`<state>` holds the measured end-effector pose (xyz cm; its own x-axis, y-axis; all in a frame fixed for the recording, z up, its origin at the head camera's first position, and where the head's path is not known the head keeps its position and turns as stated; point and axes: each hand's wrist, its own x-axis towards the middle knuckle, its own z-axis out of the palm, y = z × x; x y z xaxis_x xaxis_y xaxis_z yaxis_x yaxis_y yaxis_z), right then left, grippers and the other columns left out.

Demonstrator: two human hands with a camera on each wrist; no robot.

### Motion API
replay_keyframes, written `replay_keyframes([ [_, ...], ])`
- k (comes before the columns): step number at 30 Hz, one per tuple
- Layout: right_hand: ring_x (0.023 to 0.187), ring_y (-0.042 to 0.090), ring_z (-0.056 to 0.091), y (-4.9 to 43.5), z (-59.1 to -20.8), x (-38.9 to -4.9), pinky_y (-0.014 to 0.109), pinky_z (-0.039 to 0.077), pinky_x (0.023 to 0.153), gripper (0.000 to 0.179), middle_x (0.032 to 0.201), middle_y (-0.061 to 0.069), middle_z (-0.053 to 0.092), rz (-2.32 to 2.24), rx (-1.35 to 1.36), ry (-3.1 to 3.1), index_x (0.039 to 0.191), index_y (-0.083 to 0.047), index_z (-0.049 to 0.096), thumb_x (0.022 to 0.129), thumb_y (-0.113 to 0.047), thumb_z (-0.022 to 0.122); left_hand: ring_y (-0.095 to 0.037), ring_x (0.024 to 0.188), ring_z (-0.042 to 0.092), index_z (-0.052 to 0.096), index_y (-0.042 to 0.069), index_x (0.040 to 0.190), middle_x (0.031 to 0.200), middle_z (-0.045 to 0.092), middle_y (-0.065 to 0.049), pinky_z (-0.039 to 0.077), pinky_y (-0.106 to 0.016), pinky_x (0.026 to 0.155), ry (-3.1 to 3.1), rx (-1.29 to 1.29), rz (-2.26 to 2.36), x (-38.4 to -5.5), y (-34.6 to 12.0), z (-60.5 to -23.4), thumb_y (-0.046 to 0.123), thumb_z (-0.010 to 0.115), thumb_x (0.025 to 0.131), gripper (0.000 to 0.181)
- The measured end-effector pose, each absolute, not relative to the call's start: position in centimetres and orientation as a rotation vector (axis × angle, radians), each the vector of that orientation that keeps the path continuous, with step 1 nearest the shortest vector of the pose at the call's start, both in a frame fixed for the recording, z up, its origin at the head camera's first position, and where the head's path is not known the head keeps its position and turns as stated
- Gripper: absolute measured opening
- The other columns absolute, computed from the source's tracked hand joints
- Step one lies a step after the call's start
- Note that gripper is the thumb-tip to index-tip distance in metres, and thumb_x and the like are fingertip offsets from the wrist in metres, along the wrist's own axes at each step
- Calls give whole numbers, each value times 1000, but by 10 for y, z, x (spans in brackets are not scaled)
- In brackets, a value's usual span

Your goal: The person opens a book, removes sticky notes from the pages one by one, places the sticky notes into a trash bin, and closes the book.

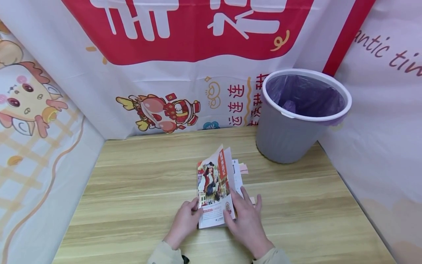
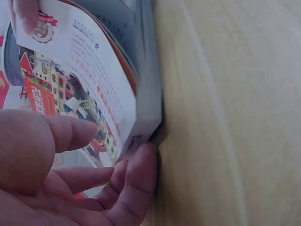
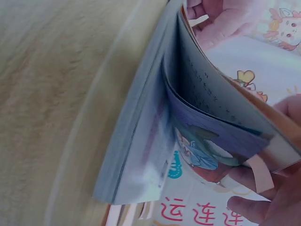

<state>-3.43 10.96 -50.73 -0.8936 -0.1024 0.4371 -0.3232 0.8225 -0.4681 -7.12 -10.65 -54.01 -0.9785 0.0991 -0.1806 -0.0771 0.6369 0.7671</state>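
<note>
1. Head view: a grey bin [image 1: 285, 135] is lined with a purple bag [image 1: 306, 96].
2. "antic" can be read on the right cloth [image 1: 379, 121].
3. Part-open on the table [image 1: 138, 176], a book [image 1: 211, 183] is held: spine by left grip [image 1: 184, 220], cover by right grip [image 1: 245, 217].

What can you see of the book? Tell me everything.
The book looks like a thick softcover. Its front cover shows a costumed figure in a dark hat, a red lettered strip, and smaller text below. It lies face up on the wood-grain table, its spine touched by the left hand. The right hand grips the cover and some pages, holding them raised; inside show print and a coloured illustration. Pale tabs jut from the side opposite the spine.
</note>
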Motion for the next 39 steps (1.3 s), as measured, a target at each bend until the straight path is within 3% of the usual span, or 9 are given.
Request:
replay_keyframes([
  [5,135,43,41,107,-503,-31,78,5,106,73,134,11,61,647,353,-2647,143,-12,53,81,-43,77,-13,70,54,52,-7,138,94,58,-4,49,-25,55,2688,6,1355,-77,-114,-528,18,61,98,48],
  [16,138,43,37,113,-510,-33,73,-3,110,75,130,19,62,469,243,-2743,138,0,55,84,-49,73,-13,58,51,48,-1,144,99,60,-4,47,-27,45,2600,74,1409,-84,-110,-508,30,55,102,52],
  [25,137,44,38,112,-511,-34,73,-4,110,77,134,21,58,458,218,-2764,140,1,53,85,-50,71,-13,73,56,50,5,144,103,63,-2,50,-29,57,2625,130,1368,-91,-99,-493,55,48,99,67],
  [29,137,43,38,114,-513,-33,72,-6,110,77,136,22,56,455,178,-2810,138,2,54,86,-53,69,-16,80,60,50,3,143,108,64,-6,54,-33,64,2614,120,1356,-91,-101,-497,51,49,101,64],
  [34,137,43,39,117,-517,-33,73,-5,110,76,135,23,57,466,167,-2823,135,4,56,86,-52,69,-28,102,64,51,3,143,122,64,-16,55,-45,86,2593,79,1351,-87,-106,-508,46,49,102,59],
  [36,136,44,39,119,-520,-33,72,-5,110,76,135,24,57,478,159,-2827,134,6,57,86,-52,69,-29,106,64,50,3,143,123,64,-17,54,-46,89,2581,69,1357,-85,-107,-513,44,50,102,58],
  [39,137,43,39,121,-527,-33,71,-6,111,75,135,23,57,483,140,-2842,133,6,57,87,-53,68,-25,95,64,50,2,143,114,65,-15,56,-42,82,2562,70,1380,-83,-110,-520,41,50,103,56],
])
